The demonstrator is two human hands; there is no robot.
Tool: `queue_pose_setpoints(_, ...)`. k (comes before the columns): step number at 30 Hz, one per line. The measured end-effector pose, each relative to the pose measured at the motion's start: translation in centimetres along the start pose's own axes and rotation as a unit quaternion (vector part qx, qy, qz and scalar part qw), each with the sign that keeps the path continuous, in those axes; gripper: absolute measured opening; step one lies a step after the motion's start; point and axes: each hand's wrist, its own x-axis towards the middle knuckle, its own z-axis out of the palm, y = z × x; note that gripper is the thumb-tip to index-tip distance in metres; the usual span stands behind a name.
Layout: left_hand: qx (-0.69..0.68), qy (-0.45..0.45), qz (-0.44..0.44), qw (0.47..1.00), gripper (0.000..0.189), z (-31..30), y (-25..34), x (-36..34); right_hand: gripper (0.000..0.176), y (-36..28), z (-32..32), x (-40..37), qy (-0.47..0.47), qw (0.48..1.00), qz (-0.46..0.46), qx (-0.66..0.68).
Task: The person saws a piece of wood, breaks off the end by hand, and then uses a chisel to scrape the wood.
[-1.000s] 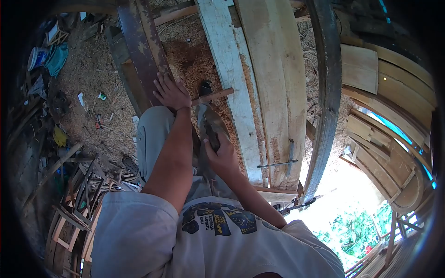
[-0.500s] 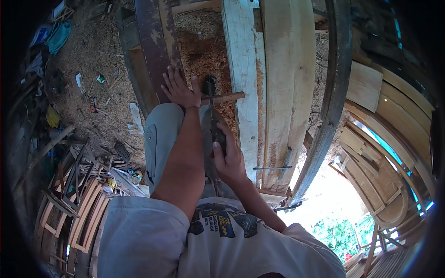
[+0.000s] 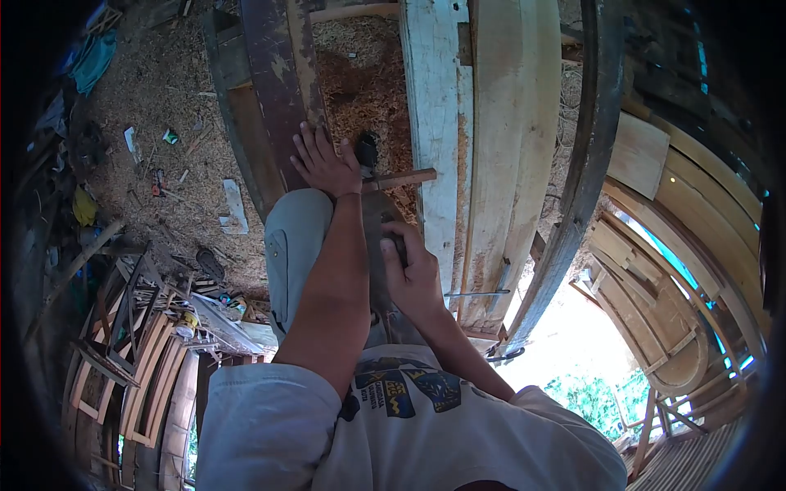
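Note:
My left hand [image 3: 329,168] rests with fingers spread near the edge of the dark painted plank [image 3: 282,90]. A thin wooden strip [image 3: 405,178] runs from beside this hand to the white-painted board [image 3: 434,106]. Lower and to the right, my right hand [image 3: 413,274] is wrapped round the dark handle [image 3: 397,239] of a hand tool. The tool's blade is hard to make out against the trousers. A dark shoe [image 3: 366,149] shows beyond the strip, above the sawdust.
Pale planks [image 3: 512,123] lie right of the white board, with a metal bar [image 3: 479,294] across their near end. A dark beam [image 3: 585,164] stands further right. Wooden frames [image 3: 151,385] are piled at lower left; shavings and scraps cover the ground.
The tool's dark blade, seen earlier reaching up to the strip, no longer shows clearly there. My right hand sits slightly lower in relation to the strip. The whole view has shifted a little.

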Motion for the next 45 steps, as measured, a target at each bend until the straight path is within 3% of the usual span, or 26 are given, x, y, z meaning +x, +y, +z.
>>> queue_pose_setpoints(2,0.001,-0.011,-0.005,1.000,0.055,-0.1,0.0,0.2,0.020,-0.3,0.2,0.4,-0.008,0.997,0.081,0.008)
queue_pose_setpoints(6,-0.004,-0.018,-0.007,1.000,0.055,-0.3,0.0,-0.1,0.016,0.2,1.3,0.4,0.045,0.999,0.015,-0.008)
queue_pose_setpoints(8,-0.007,-0.020,-0.006,1.000,0.055,-0.3,0.1,0.3,0.014,0.1,0.1,0.3,0.019,0.993,0.119,-0.022)
queue_pose_setpoints(12,-0.006,-0.025,-0.005,1.000,0.055,-0.4,0.1,0.7,0.013,2.0,1.0,1.2,0.039,0.993,0.106,0.034)
queue_pose_setpoints(15,-0.010,-0.032,-0.004,0.999,0.056,-0.7,0.0,-0.4,0.012,3.9,2.6,2.5,0.064,0.997,0.012,-0.049)
queue_pose_setpoints(18,-0.005,-0.028,0.003,1.000,0.058,-0.5,-0.2,-0.2,0.017,4.1,2.4,1.9,0.065,0.996,0.054,-0.015)
queue_pose_setpoints(20,-0.004,-0.032,0.008,0.999,0.058,-0.4,0.2,-0.1,0.017,4.6,2.0,1.5,0.037,0.991,0.130,0.003)
queue_pose_setpoints(26,-0.002,-0.033,0.008,0.999,0.059,-0.1,0.2,0.0,0.016,6.5,4.0,0.6,0.104,0.992,0.053,0.040)
queue_pose_setpoints(29,0.007,-0.045,0.012,0.999,0.059,-0.5,-0.3,-0.3,0.017,4.8,2.8,-2.6,0.084,0.992,0.086,0.023)
queue_pose_setpoints(35,0.004,-0.028,0.019,0.999,0.060,-0.1,-0.1,-0.5,0.017,5.8,4.2,0.7,0.110,0.991,0.068,0.038)
queue_pose_setpoints(39,0.004,-0.032,0.024,0.999,0.058,-0.4,-0.2,-0.5,0.016,5.0,3.2,-2.6,0.082,0.993,0.086,0.007)
queue_pose_setpoints(41,0.008,-0.026,0.022,0.999,0.058,-0.2,0.0,0.0,0.015,6.2,3.4,-2.3,0.112,0.993,0.033,0.009)
queue_pose_setpoints(45,-0.011,-0.016,0.023,1.000,0.055,-0.1,0.1,-0.1,0.015,5.8,3.8,0.4,0.098,0.992,0.066,0.046)
